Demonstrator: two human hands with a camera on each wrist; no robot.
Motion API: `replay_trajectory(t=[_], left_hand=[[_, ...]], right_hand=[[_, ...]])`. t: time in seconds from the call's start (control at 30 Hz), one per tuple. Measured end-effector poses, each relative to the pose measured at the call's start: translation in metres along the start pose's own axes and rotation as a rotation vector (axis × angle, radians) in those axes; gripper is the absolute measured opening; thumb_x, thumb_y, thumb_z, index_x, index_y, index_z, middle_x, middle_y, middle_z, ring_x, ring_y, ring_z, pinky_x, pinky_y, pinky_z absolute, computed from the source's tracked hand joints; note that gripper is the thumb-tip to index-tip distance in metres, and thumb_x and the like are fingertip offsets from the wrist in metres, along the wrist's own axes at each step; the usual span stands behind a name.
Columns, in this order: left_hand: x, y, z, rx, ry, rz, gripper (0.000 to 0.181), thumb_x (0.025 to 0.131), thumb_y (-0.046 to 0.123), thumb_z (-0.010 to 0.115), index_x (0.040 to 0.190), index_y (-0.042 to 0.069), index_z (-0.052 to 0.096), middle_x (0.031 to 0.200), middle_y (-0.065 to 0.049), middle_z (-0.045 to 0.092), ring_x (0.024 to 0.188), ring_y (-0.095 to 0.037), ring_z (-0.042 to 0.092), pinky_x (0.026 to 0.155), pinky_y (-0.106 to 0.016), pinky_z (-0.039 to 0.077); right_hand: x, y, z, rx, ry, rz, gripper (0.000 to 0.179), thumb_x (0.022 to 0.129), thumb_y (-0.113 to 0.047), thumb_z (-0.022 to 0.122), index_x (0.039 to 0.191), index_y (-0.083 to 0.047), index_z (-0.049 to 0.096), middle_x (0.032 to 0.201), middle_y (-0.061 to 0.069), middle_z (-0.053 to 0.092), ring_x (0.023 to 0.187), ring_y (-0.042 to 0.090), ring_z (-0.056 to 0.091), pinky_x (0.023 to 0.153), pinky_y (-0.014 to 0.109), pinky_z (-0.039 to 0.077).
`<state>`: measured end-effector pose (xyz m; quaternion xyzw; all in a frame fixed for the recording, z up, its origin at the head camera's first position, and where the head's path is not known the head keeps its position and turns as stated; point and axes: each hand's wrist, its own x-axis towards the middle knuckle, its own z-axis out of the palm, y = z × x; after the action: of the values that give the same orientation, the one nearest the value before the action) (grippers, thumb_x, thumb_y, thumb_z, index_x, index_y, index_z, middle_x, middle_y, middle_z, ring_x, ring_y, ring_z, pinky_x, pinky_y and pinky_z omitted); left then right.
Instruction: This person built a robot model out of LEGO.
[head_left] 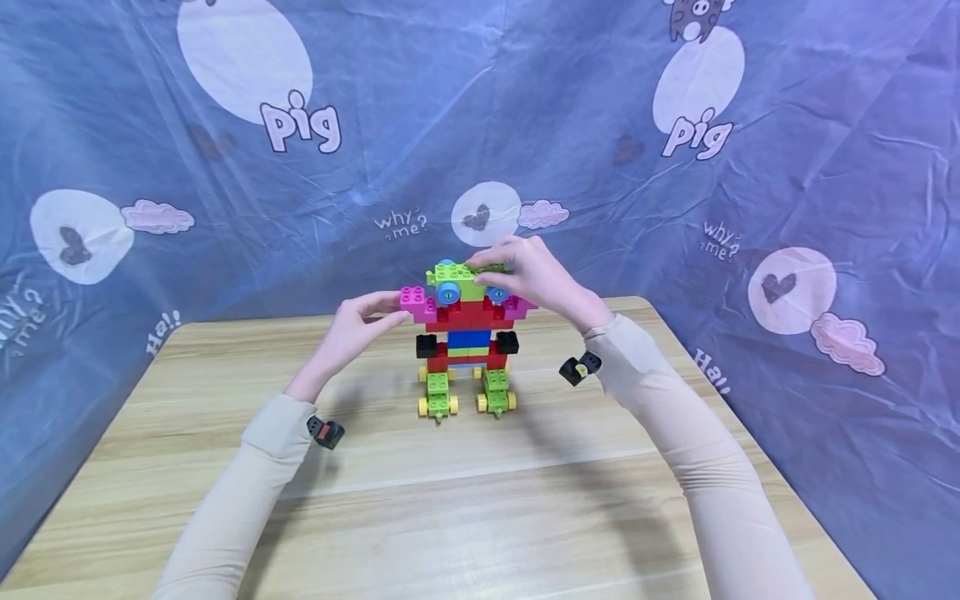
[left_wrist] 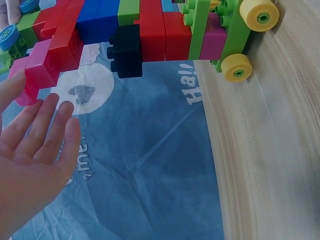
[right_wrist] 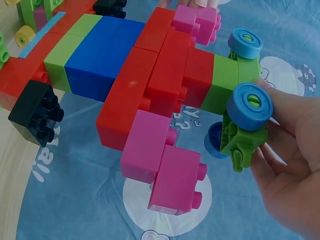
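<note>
A toy-brick figure [head_left: 468, 340] stands upright on the table, with a blue middle, red bricks, pink arms and green feet on yellow wheels. My left hand [head_left: 348, 335] is at its left pink brick [head_left: 413, 298]; in the left wrist view the thumb [left_wrist: 14, 89] lies against the pink brick [left_wrist: 44, 65], the fingers spread on the other side. My right hand [head_left: 542, 279] grips the green wheeled block [head_left: 454, 272] forming the figure's top. In the right wrist view, thumb and fingers hold this green block [right_wrist: 245, 142] behind its blue wheels [right_wrist: 250, 106].
The wooden table [head_left: 450, 517] carries the figure near its back edge. A blue printed cloth [head_left: 420, 108] hangs behind and along both sides. Black bricks [head_left: 507, 342] stick out at the figure's sides. A small black device [head_left: 326, 432] is worn on each wrist.
</note>
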<state>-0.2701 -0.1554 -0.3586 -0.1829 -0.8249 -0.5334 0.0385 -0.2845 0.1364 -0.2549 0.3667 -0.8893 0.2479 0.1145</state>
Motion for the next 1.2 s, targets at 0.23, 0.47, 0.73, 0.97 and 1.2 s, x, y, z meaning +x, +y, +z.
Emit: replay_trajectory(t=[0.23,0.47,0.73,0.97,1.2], left_hand=[[0.000,-0.002,0.000,0.000,0.005,0.001,0.049,0.094,0.030,0.069,0.136,0.007,0.058,0.131,-0.016,0.066,0.118,-0.030,0.065,0.103,-0.045,0.053],[0.000,-0.001,0.001,0.009,0.010,0.010,0.050,0.093,0.033,0.069,0.135,0.007,0.059,0.130,-0.015,0.067,0.117,-0.031,0.065,0.100,-0.042,0.055],[0.000,0.000,-0.001,0.012,0.007,0.003,0.050,0.093,0.032,0.070,0.135,0.007,0.059,0.129,-0.015,0.067,0.116,-0.030,0.066,0.101,-0.043,0.054],[-0.001,0.001,-0.002,0.016,0.001,0.010,0.048,0.094,0.030,0.069,0.135,0.007,0.060,0.130,-0.016,0.067,0.116,-0.031,0.066,0.102,-0.044,0.053],[-0.003,0.003,-0.002,0.022,0.007,0.028,0.045,0.094,0.028,0.069,0.134,0.008,0.061,0.128,-0.014,0.068,0.114,-0.030,0.067,0.098,-0.037,0.056]], right_hand=[[0.000,0.000,-0.001,-0.006,-0.024,-0.015,0.028,0.091,-0.020,0.072,0.117,-0.011,0.074,0.114,0.007,0.075,0.105,0.023,0.063,0.081,0.036,0.052],[0.003,0.000,-0.006,-0.010,-0.053,-0.037,0.027,0.090,-0.018,0.073,0.116,-0.010,0.074,0.115,0.007,0.075,0.109,0.024,0.066,0.095,0.041,0.054],[0.004,-0.002,-0.008,-0.019,-0.064,-0.054,0.029,0.090,-0.019,0.073,0.117,-0.009,0.073,0.116,0.007,0.075,0.093,0.018,0.070,0.084,0.032,0.056],[0.005,-0.003,-0.010,-0.025,-0.075,-0.069,0.031,0.090,-0.019,0.073,0.120,-0.009,0.072,0.115,0.006,0.075,0.071,0.014,0.067,0.065,0.024,0.047],[0.004,-0.003,-0.012,0.000,-0.071,-0.062,0.032,0.090,-0.019,0.073,0.121,-0.010,0.071,0.116,0.006,0.075,0.075,0.016,0.068,0.066,0.028,0.050]])
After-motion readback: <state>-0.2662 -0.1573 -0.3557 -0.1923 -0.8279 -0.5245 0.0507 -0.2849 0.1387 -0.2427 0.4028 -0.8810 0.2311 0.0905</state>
